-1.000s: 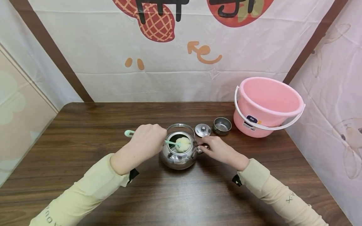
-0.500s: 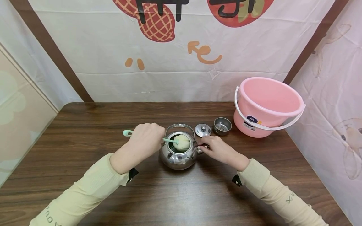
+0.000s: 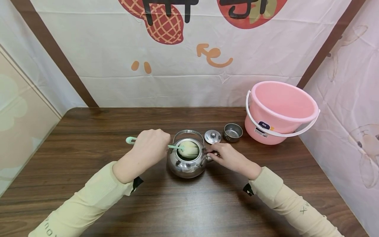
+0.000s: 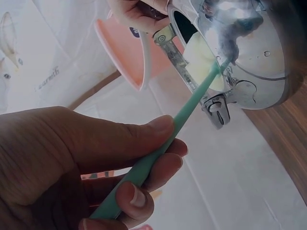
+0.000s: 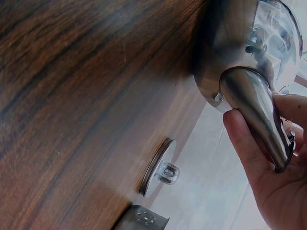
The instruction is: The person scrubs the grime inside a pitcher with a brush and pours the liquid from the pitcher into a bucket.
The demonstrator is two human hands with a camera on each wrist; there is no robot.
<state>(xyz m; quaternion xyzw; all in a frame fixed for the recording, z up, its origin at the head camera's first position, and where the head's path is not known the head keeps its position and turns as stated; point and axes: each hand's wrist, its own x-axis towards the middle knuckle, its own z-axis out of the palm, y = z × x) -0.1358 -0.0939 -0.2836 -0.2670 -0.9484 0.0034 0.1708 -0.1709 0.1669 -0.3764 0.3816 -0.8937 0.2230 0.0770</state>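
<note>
A shiny steel teapot (image 3: 186,168) stands upright on the table, its lid off and its hoop handle (image 3: 188,131) raised. My left hand (image 3: 149,146) grips the green handle (image 4: 148,165) of a sponge brush, thumb and fingers wrapped round it. The brush's pale sponge head (image 3: 189,149) sits in the pot's round mouth, its lower part hidden inside. On the pot's other side, my right hand (image 3: 226,156) holds the spout (image 5: 254,112) between thumb and fingers. In the left wrist view, the sponge shows just within the rim.
Behind my right hand lies the pot's lid (image 3: 212,136), knob up. Next to it stands a small perforated steel strainer (image 3: 232,132). A pink bucket (image 3: 279,112) with a white handle stands at the table's back right. A printed cloth (image 3: 177,89) hangs behind the table.
My left hand has drawn a little to the left with the brush, and the sponge head has shifted left within the pot's mouth. Right hand and pot stay put.
</note>
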